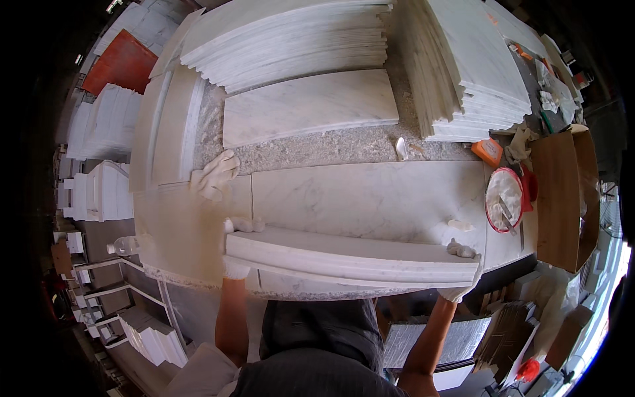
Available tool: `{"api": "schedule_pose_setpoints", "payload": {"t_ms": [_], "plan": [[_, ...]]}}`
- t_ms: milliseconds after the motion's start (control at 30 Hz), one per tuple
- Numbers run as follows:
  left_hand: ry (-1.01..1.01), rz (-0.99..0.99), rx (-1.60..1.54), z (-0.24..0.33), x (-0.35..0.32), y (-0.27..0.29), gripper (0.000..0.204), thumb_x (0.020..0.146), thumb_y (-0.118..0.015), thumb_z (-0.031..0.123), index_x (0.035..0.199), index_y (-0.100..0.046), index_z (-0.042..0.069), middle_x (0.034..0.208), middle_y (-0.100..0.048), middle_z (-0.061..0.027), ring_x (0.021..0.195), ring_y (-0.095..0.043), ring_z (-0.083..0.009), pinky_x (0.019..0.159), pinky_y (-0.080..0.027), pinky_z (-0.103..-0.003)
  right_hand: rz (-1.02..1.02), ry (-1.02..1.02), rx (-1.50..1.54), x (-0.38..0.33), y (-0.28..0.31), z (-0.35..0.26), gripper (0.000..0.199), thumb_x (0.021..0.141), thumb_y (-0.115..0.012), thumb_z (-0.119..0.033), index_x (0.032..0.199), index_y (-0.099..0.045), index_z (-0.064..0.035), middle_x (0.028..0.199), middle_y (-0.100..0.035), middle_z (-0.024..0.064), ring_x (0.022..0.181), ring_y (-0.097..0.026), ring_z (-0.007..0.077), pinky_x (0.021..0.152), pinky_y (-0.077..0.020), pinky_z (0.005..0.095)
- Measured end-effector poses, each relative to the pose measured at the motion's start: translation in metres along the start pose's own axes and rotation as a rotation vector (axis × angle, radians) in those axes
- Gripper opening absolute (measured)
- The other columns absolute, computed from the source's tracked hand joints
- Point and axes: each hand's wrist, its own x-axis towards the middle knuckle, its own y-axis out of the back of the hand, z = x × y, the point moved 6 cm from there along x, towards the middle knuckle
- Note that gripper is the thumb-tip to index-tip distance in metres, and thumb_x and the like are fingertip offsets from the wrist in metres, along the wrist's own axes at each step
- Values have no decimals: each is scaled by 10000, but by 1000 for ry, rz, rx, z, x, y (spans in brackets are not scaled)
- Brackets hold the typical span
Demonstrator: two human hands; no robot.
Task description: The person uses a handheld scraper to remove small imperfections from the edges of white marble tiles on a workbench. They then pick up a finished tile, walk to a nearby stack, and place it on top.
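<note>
A long white marble moulding (350, 259) with a stepped front edge lies crosswise near the table's front edge, close to my body. My left hand (237, 268), in a white glove, is closed round its left end, with the fingertips over the top. At the other end my right hand (463, 288), gloved too, grips it the same way. Beneath and behind the moulding spreads a pale marble slab (357, 198) with grey veins. Another white glove (217, 175) lies loose on the left of the worktop. A small white lump (461, 225) sits behind the moulding's right end.
A single marble slab (311, 109) lies mid-table before stacked slabs (284, 46); another tall stack (463, 79) stands right. A red-rimmed tub (505, 198) holds white paste and a spatula, beside a cardboard box (562, 198). A plastic bottle (124, 246) lies at the left edge.
</note>
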Motion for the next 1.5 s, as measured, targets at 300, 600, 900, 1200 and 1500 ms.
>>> {"api": "schedule_pose_setpoints", "payload": {"t_ms": [300,600,900,1200,1500], "plan": [[253,37,21,-3,-7,6,613,1015,-307,515,997,-634,-4,1117,-637,-210,1105,-581,-345,999,-439,-479,-51,-142,-93,-7,8,-12,586,1026,-316,-479,1163,-606,11,1175,-605,196,1145,-544,302,1052,-375,441],[73,-66,248,17,-12,-8,689,1030,-224,534,1344,-487,-20,1395,-505,-172,1320,-443,-261,1145,-276,-403,-61,-33,-271,-10,-2,-22,552,1049,-338,-386,1345,-485,56,1335,-552,178,1272,-489,273,1116,-328,413],[4,-72,341,21,-14,-13,641,1034,-316,456,1461,-342,-20,1478,-412,-182,1391,-359,-274,1176,-207,-413,-68,-35,-20,-19,-3,-26,694,1028,-335,-496,1454,-332,52,1496,-382,191,1385,-357,289,1169,-218,397],[18,-134,327,26,-17,-20,752,1007,-233,594,1539,-186,66,1567,-268,-159,1461,-213,-247,1191,-105,-406,-37,-75,62,-29,11,0,737,1017,-305,-537,1492,-265,26,1558,-288,151,1445,-252,247,1195,-150,365],[51,-134,328,25,-17,-20,778,991,-198,635,1546,-178,89,1591,-208,-146,1478,-155,-240,1194,-91,-409,40,-64,46,-30,2,-3,684,1038,-293,-483,1472,-299,46,1544,-311,166,1449,-252,248,1198,-140,360]]}}
